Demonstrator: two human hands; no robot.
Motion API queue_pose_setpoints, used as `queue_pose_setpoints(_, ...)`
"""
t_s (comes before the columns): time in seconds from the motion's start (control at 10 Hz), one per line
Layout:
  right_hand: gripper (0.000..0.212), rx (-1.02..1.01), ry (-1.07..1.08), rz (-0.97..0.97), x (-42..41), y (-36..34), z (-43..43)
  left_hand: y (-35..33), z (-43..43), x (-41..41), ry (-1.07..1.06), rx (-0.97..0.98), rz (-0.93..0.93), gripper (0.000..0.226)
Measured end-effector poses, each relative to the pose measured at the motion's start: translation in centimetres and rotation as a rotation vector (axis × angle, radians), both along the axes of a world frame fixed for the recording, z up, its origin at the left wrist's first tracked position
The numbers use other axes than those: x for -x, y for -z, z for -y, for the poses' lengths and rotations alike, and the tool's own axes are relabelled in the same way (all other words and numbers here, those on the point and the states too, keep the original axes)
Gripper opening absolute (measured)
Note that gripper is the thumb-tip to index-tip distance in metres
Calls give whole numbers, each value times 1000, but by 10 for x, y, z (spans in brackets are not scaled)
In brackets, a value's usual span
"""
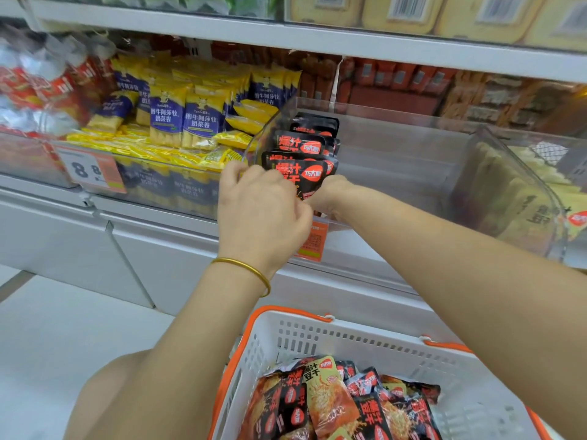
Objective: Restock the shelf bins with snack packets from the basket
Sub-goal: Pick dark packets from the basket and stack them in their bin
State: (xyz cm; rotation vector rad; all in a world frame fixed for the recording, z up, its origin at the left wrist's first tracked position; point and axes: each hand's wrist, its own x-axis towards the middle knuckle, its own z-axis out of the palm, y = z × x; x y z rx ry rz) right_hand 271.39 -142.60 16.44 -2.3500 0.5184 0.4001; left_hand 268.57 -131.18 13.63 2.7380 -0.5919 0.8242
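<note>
Noted at 9 o'clock: white price card printed "8 8", orange-edged (85,169), fixed to a shelf front. Yellow-and-blue foil packets (198,122) are stacked upright at 10 o'clock, behind the card. Pale yellow packs bearing barcodes (397,11) are ranged at 1 o'clock, topmost shelf. Blurred red-brown packs (397,77) are recorded below them. An orange paper label (313,239) is seen near centre. White panelled base (63,242) at 8 o'clock.

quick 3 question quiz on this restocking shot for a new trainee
1. True or false: the basket is empty.
2. Which wrist wears the gold bracelet? A left, B right, C both.
3. Fill in: the black packets stand in the clear bin to the ___ of the yellow-and-blue packets.
Key: 1 false, packets lie in it; 2 A; 3 right.
</note>
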Motion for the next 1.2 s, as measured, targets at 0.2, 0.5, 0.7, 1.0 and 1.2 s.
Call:
queue_pose_setpoints(0.2,42,-1575,916,237,-16,6,-5,1,11,-13,40,-105,-245,44)
queue_pose_setpoints(0.5,62,-387,174,262,-22,27,12,-3,11,-19,24,-194,-343,48)
queue_pose_setpoints(0.7,61,-298,92,202,-10,18,12,-7,13,-21,9,-232,-407,49)
queue_pose_setpoints(1.0,32,-264,94,243,-18,22,8,-10,16,-20,-29,-255,-471,44)
queue_pose_setpoints(1.2,46,9,98,216,-9,17,6,-10,17,-16,-52,-254,-454,49)
